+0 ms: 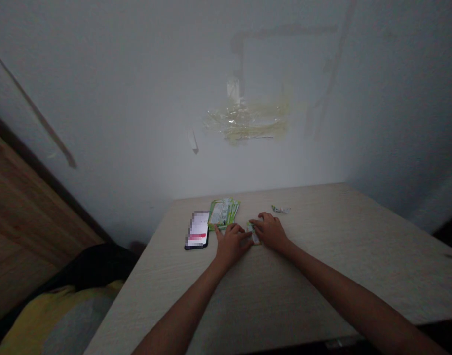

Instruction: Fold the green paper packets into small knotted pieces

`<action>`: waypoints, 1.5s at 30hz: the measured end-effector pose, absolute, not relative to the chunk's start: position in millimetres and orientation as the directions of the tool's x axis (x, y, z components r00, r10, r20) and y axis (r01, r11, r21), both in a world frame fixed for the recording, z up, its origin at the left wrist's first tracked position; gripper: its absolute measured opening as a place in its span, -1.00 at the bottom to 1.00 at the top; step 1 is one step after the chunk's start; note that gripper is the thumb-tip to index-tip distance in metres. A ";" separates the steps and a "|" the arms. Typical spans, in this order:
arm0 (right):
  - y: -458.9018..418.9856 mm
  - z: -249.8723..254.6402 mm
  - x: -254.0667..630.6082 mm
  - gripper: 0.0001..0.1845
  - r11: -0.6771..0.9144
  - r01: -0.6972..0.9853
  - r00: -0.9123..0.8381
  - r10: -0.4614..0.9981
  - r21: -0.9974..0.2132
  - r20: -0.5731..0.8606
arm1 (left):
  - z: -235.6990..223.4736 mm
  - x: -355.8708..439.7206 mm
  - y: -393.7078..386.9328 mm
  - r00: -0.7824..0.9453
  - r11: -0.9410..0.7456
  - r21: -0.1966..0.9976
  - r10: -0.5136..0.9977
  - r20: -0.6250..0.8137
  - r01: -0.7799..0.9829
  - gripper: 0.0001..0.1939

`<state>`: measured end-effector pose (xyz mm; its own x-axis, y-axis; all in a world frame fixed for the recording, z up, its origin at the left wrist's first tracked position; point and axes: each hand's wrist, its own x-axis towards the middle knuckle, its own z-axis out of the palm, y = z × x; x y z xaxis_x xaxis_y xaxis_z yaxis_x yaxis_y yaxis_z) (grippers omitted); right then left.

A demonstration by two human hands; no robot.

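Head view: two hands meet on a small green packet at mid-table

Head view shows both forearms reaching up from the bottom edge of the frame to the middle of a pale wood-grain table (322, 276). The left hand (231, 242) and the right hand (271, 230) lie close together just below the centre of the frame, fingers curled down onto a small green-and-white packet (253, 234) that lies flat on the tabletop between them. Both hands touch the packet; whether either pinches it or only presses on it cannot be told, as the fingers cover most of it.

Just above and left of the left hand lies a fanned stack of green packets (223, 212), flat on the table. Left of that stack lies a dark phone (197, 230) with its screen lit. A small torn scrap of wrapper (281, 209) sits alone above and right of the right hand, apart from it.

The upper half of the frame is a white wall (118, 98) with a patch of yellowed tape residue (248, 121) near the centre. At lower left, off the table, lies yellow and dark cloth (59, 301)
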<state>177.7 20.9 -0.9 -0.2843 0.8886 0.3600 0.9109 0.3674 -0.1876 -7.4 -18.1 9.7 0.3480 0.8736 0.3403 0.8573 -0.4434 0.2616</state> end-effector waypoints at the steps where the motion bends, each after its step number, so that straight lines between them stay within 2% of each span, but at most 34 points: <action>1: 21.6 -2.4 178.2 -0.65 0.372 0.909 -0.287 0.886 -0.188 0.363 | 9.6 -7.4 -18.3 0.347 -0.443 0.260 0.873 0.343 0.858 -0.73; 4: 24.9 -8.0 181.4 -0.63 0.394 0.896 -0.298 0.877 -0.208 0.378 | 9.7 -7.9 -18.5 0.342 -0.437 0.257 0.875 0.342 0.862 -0.71; 7: 29.3 -14.4 186.0 -0.61 0.432 0.858 -0.298 0.860 -0.278 0.415 | 9.0 -8.2 -18.0 0.348 -0.440 0.253 0.875 0.338 0.862 -0.70; 12: 35.1 -21.8 191.2 -0.76 0.554 0.752 -0.348 0.794 -0.357 0.498 | 6.5 -7.8 -17.4 0.340 -0.440 0.247 0.869 0.359 0.864 -0.72; 17: 33.8 -17.7 191.3 -0.82 0.574 0.725 -0.355 0.785 -0.381 0.507 | 7.6 -6.4 -19.6 0.331 -0.424 0.239 0.878 0.347 0.874 -0.73; 29: 20.3 -8.0 186.1 -0.84 0.655 0.713 -0.493 0.722 -0.250 0.486 | 8.6 -7.1 -20.4 0.372 -0.445 0.191 0.870 0.325 0.875 -0.66; 38: 8.3 -4.9 192.0 -0.84 0.708 0.673 -0.545 0.671 -0.215 0.503 | 9.9 -5.8 -20.8 0.363 -0.440 0.221 0.877 0.315 0.870 -0.72; 45: 4.0 -2.8 191.3 -0.83 0.709 0.682 -0.548 0.658 -0.179 0.517 | 12.2 -6.1 -22.1 0.378 -0.447 0.198 0.874 0.306 0.872 -0.70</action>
